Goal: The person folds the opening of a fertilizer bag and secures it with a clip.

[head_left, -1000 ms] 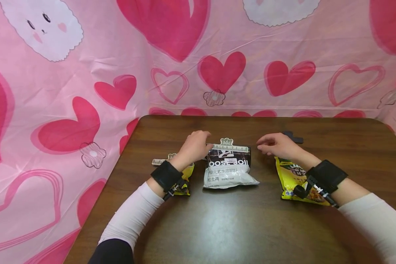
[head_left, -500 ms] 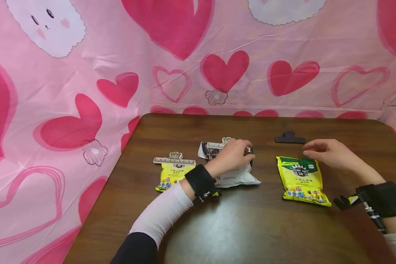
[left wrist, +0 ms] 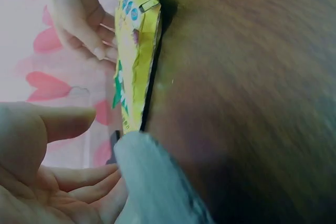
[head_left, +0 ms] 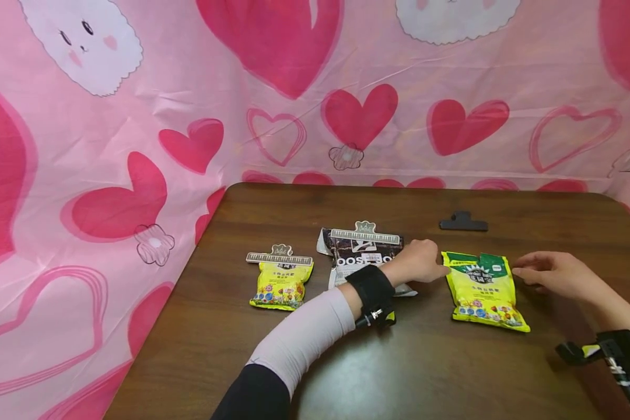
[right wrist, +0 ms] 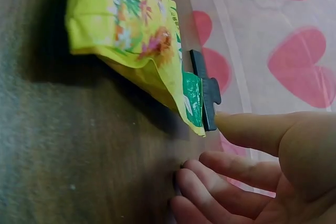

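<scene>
A yellow snack bag [head_left: 483,289] with a green top lies flat on the brown table [head_left: 451,373], right of centre. My left hand [head_left: 431,269] reaches across to the bag's upper left edge with relaxed fingers and holds nothing. In the left wrist view its palm [left wrist: 52,166] is open beside the yellow bag [left wrist: 134,61]. My right hand [head_left: 530,273] lies open at the bag's upper right corner. In the right wrist view its straight fingers [right wrist: 231,129] are close to the green corner of the bag [right wrist: 131,30]; whether they touch it I cannot tell.
A black-and-white bag [head_left: 362,254] with a toothed clip on top lies under my left forearm. A small yellow bag [head_left: 282,283] with the same kind of clip lies at the left. A loose black clip [head_left: 463,223] sits behind the right bag. Pink heart cloth surrounds the table.
My left hand left the clip on the black-and-white bag and moved right to the yellow bag's left edge. My right hand moved right and nearer, to that bag's right corner.
</scene>
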